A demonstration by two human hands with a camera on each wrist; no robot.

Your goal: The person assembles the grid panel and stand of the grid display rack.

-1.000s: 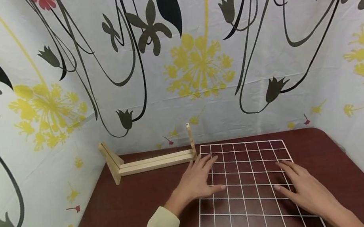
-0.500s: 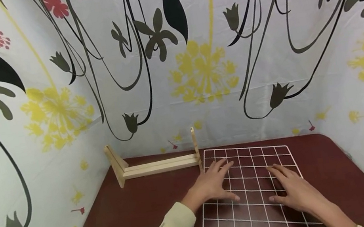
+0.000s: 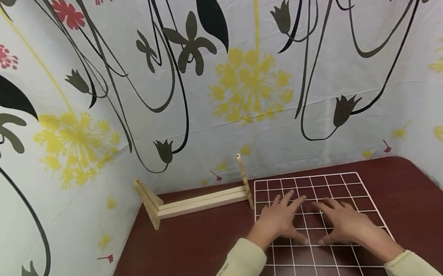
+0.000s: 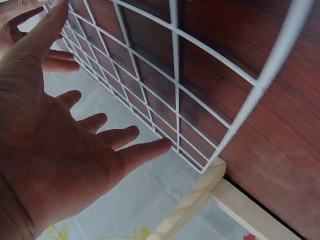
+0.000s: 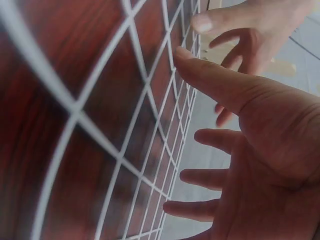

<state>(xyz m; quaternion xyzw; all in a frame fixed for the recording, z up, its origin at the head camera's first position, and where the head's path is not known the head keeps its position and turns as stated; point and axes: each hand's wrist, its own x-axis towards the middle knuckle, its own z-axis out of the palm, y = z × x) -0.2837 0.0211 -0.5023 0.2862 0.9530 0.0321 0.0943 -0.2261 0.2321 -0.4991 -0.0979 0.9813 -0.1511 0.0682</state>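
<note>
Both the left hand [image 3: 278, 221] and the right hand [image 3: 347, 225] are spreading relaxed, parted fingers over the grid [image 3: 315, 266], thumbs pointing toward each other. From my feed, the grid is lying flat on the table [image 3: 187, 251] beneath both palms; I am not managing to tell whether fingertips are touching wire. The stand [image 3: 203, 202] is resting by its far left corner.
</note>
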